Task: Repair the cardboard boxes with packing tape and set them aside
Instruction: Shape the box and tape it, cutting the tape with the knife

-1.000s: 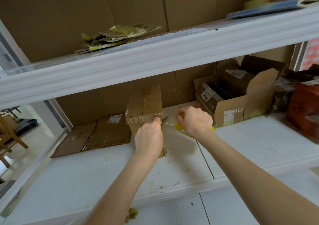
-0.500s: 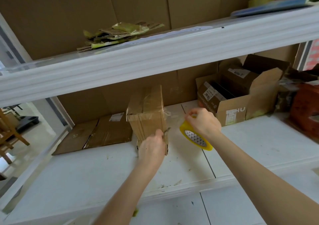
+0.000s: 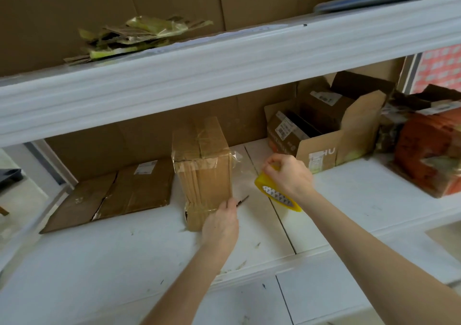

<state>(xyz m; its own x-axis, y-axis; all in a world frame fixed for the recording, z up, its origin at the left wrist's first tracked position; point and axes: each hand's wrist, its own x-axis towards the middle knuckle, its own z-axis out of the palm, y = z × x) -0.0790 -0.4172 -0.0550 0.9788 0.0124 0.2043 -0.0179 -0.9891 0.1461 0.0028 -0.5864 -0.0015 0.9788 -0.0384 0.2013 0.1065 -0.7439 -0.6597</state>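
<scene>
left hand (image 3: pixel 220 225) curls its fingers round the upright cardboard box (image 3: pixel 202 175) low down, right hand (image 3: pixel 290 177) pinching the yellow tape dispenser (image 3: pixel 275 195) just beside it.

tape dispenser (image 3: pixel 275 195) half under right hand (image 3: pixel 290 176), fingertips of left hand (image 3: pixel 220 225) unseen at the box (image 3: pixel 202 175)

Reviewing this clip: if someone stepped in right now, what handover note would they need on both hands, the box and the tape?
Left hand: grips the lower right edge of the upright box, steadying it on the white shelf.
Right hand: holds the yellow tape dispenser right of the box; a clear tape strip leads from the box's upper right side toward it.
Done: tape bands across the box's top and near its base.
Left: cut the strip, press it down, set the box aside. A flattened box lies to the left.
</scene>
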